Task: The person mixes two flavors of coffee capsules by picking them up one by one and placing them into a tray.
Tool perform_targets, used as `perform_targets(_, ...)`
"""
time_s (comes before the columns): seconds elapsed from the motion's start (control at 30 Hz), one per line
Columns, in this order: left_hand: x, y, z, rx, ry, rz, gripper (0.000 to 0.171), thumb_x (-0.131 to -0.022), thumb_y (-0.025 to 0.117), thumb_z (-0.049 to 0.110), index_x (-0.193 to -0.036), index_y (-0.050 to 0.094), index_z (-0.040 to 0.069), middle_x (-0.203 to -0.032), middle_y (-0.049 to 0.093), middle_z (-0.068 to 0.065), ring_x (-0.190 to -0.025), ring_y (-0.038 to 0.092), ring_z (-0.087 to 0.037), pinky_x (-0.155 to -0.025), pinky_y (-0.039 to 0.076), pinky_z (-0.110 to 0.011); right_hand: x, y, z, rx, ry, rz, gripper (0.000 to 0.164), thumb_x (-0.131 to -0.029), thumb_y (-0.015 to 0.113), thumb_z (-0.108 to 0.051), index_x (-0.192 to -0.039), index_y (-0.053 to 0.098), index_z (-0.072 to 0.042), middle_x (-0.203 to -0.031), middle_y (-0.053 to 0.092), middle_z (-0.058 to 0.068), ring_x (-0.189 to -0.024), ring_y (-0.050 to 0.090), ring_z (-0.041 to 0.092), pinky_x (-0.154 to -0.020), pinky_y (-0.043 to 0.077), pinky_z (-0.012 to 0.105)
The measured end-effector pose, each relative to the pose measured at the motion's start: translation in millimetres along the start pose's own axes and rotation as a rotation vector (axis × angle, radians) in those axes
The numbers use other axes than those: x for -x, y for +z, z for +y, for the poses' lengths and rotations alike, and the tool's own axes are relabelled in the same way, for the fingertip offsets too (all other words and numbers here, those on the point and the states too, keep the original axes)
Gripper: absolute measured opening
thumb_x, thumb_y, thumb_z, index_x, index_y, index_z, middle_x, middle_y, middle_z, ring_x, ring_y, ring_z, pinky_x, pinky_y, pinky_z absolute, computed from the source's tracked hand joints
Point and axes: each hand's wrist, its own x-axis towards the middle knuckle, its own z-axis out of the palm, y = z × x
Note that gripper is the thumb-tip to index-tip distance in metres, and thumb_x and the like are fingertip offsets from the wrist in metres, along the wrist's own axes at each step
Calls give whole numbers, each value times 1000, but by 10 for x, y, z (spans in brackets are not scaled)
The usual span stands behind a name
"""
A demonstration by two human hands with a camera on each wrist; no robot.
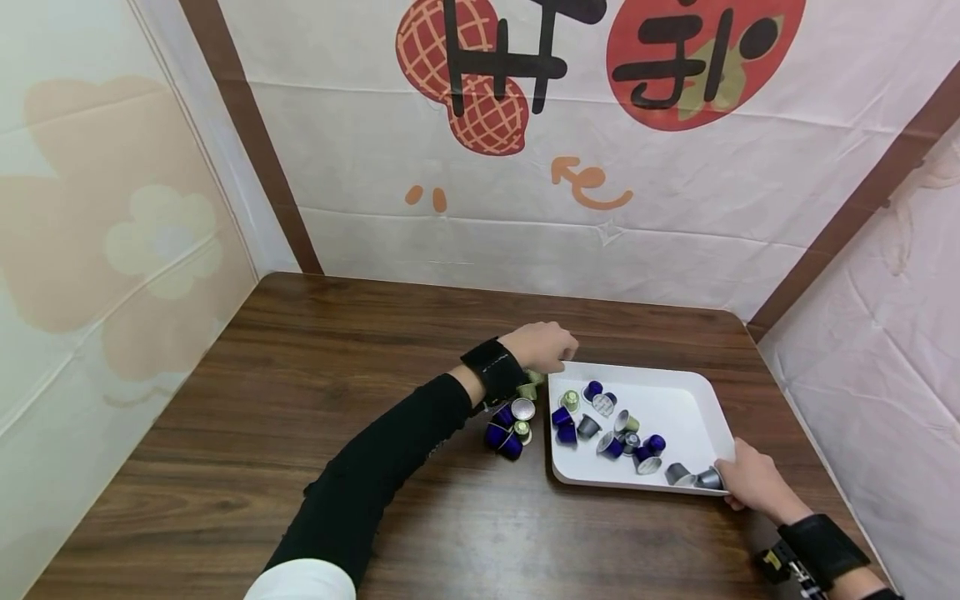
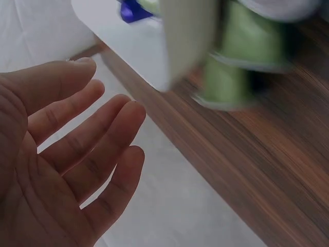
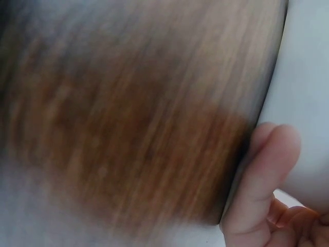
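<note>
A white tray [image 1: 693, 412] lies on the table with several coffee capsules in it, blue, green and grey, such as a grey capsule [image 1: 588, 427]. At its near right corner my right hand [image 1: 757, 479] grips the rim, the thumb [image 3: 270, 170] along the edge in the right wrist view. My left hand [image 1: 543, 346] is above the tray's far left corner; in the left wrist view its fingers [image 2: 110, 149] are loosely spread with nothing between them. Left of the tray sits a cluster of capsules with a blue capsule [image 1: 510, 447], partly hidden by the left wrist.
The brown wooden table [image 1: 300, 358] stretches left and in front of the tray. A printed fabric sheet [image 1: 487, 242] hangs behind the table, with more sheets on the left and right sides.
</note>
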Motion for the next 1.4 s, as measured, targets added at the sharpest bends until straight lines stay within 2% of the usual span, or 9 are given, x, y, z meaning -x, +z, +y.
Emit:
perform_targets(0.17,110,53,-149,15,-75,-51,7,-92,59,16,-97,62,14,-90,56,2,-73,47,-12,-67,39,-25,5,-3,0,3,8,-7,39,-90,40,-3,-119,32,21,-69,51,14,-48,56,18,-44,50,33)
perform_targets(0.33,154,143,-176,17,-126,-100,22,-90,60,18,-112,62,13,-104,60,0,-84,54,-13,-73,44,-27,-9,-15,-8,5,28,-23,40,-90,40,-4,-120,31,21,-69,51,15,-49,56,18,-45,50,32)
perform_targets(0.57,6,290,-196,-4,-179,-146,38,-90,62,30,-123,58,13,-113,60,-1,-100,58,-16,-81,47,-30,-17,-5,20,-2,28,-25,40,-90,41,-3,-120,32,21,-69,51,15,-49,57,18,-45,50,32)
perform_targets(0.8,-108,365,-228,20,-225,-205,43,-87,68,34,-122,60,11,-113,61,-4,-93,60,-17,-73,48,-30,-22,-28,7,-39,16,-52,42,-90,41,-4,-122,31,21,-74,50,17,-50,57,19,-47,51,33)
perform_targets(0.9,-107,378,-215,28,-254,-203,40,-87,68,33,-120,61,12,-113,61,-3,-92,59,-17,-73,47,-30,-23,-46,-4,-52,22,-64,44,-90,42,-3,-124,30,21,-79,51,20,-50,58,19,-47,51,34)
perform_targets(1.07,-83,377,-188,9,-243,-150,27,-86,68,27,-107,65,11,-99,62,-3,-79,56,-16,-63,43,-30,-14,-55,-9,-58,21,-73,45,-89,42,-2,-126,31,21,-78,51,19,-50,59,18,-47,52,34)
perform_targets(1.2,-72,388,-199,13,-236,-138,17,-87,65,23,-99,64,10,-88,60,-3,-71,52,-17,-60,39,-30,-20,-37,2,-61,17,-71,45,-88,43,-3,-125,31,20,-78,51,19,-50,59,18,-47,52,34)
perform_targets(1.3,-63,387,-230,21,-237,-127,16,-89,62,22,-100,63,10,-87,59,-3,-71,52,-17,-62,40,-30,-26,-32,12,-62,15,-64,46,-89,43,-2,-127,31,20,-80,52,20,-50,59,19,-47,52,34)
perform_targets(1.4,-42,368,-270,31,-243,-99,22,-90,61,24,-106,63,10,-94,61,-3,-78,56,-17,-68,43,-30,-27,-34,16,-63,15,-57,46,-89,43,-2,-128,31,19,-80,52,20,-50,59,19,-47,52,34)
